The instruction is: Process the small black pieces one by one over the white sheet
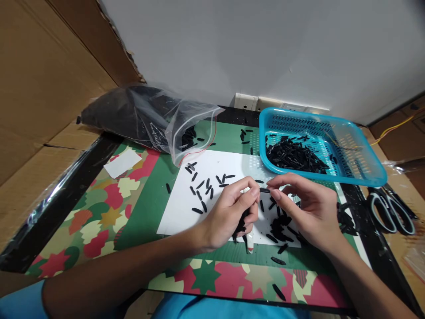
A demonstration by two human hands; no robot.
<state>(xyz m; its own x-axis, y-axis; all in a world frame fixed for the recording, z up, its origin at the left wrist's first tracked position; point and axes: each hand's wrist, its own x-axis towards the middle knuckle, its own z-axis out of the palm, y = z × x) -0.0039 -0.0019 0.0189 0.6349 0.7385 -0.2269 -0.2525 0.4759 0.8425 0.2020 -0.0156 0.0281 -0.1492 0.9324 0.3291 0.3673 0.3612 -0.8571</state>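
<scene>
Between the fingertips of both hands is a small, slim black piece (264,190), held level above the white paper (179,217). My left hand (232,210) is closed, its thumb and forefinger pinching one end, with more black pieces (241,223) bunched under its curled fingers. The thumb and forefinger of my right hand (303,204) close on the other end. A pale stick-like thing (250,243) with a red mark lies below my left hand. Loose black pieces (199,195) are scattered on the paper to the left, and a denser heap (280,226) lies beneath my right hand.
A blue plastic basket (355,179) with many black pieces stands at the back right. At the back left lies an opened zip bag (139,115) full of black pieces. Scissors (392,210) rest at the right edge. Cardboard (49,57) rises on the left; sockets (245,102) line the wall.
</scene>
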